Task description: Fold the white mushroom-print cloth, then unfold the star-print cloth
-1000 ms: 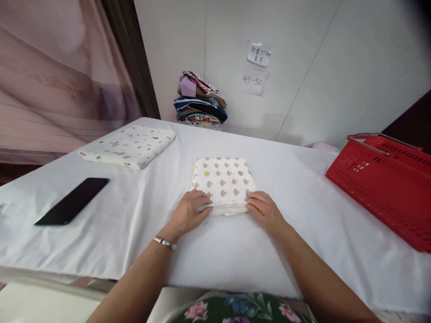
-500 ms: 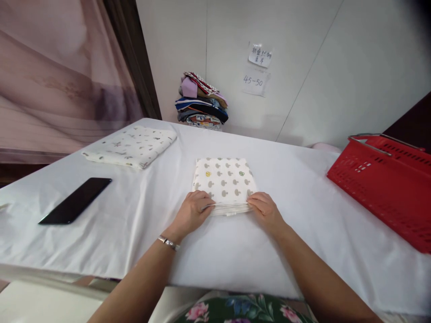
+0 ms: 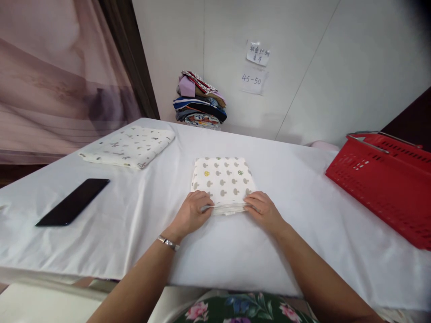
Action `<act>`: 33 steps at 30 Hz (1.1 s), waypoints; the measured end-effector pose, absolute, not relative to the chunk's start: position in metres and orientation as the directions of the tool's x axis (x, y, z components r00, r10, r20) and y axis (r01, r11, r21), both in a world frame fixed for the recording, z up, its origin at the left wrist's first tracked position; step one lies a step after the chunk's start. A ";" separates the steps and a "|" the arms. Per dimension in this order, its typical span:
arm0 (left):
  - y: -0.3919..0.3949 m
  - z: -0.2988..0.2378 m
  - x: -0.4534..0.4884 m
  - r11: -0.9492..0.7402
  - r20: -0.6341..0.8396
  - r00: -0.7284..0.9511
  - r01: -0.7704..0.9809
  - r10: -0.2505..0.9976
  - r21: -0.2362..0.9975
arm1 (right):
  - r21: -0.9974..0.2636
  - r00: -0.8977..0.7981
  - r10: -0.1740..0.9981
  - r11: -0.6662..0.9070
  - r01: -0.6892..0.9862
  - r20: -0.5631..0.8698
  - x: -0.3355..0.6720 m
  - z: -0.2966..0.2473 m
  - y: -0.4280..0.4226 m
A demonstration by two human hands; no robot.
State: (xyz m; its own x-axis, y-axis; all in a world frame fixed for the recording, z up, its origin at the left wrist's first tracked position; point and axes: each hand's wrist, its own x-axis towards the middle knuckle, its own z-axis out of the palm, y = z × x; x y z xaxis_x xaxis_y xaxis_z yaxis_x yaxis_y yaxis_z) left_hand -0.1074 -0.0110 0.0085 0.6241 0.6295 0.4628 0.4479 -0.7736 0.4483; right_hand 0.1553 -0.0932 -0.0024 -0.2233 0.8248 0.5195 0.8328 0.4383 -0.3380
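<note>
A folded white cloth printed with grey mushroom-like shapes, plus a yellow and a green one, lies flat on the table in front of me. Its near edge shows several stacked layers. My left hand pinches the near left corner between thumb and fingers. At the near right corner, my right hand grips the layers the same way. The fingertips of both hands partly cover those corners.
The table has a white cover. Another folded patterned cloth lies at the back left, with a black phone nearer. A red basket stands at right. Behind the table is a pile of folded fabrics against the wall.
Both hands keep their hold on the folded cloth's near corners; my right fingers have shifted very slightly left. The whole view has moved a little.
</note>
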 end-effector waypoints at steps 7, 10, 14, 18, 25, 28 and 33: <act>-0.008 0.003 -0.109 -0.813 0.493 0.649 0.424 0.580 0.399 | -0.311 -0.232 0.808 0.449 0.838 0.542 0.155 -0.005 -0.092; -0.007 0.002 -0.109 -0.819 0.494 0.655 0.422 0.572 0.388 | -0.284 -0.243 0.800 0.452 0.846 0.548 0.155 -0.005 -0.092; -0.008 0.005 -0.109 -0.819 0.479 0.667 0.428 0.571 0.382 | -0.267 -0.218 0.784 0.437 0.859 0.581 0.154 -0.005 -0.093; -0.008 0.006 -0.109 -0.814 0.459 0.676 0.427 0.576 0.394 | -0.263 -0.195 0.779 0.419 0.869 0.596 0.155 -0.005 -0.093; -0.008 0.006 -0.109 -0.802 0.451 0.668 0.432 0.592 0.412 | -0.276 -0.259 0.826 0.436 0.857 0.500 0.156 0.000 -0.095; -0.008 0.006 -0.108 -0.804 0.464 0.660 0.436 0.591 0.405 | -0.291 -0.263 0.844 0.427 0.856 0.467 0.156 0.003 -0.096; -0.007 0.005 -0.109 -0.811 0.466 0.666 0.440 0.582 0.385 | -0.309 -0.278 0.856 0.433 0.847 0.435 0.159 0.004 -0.096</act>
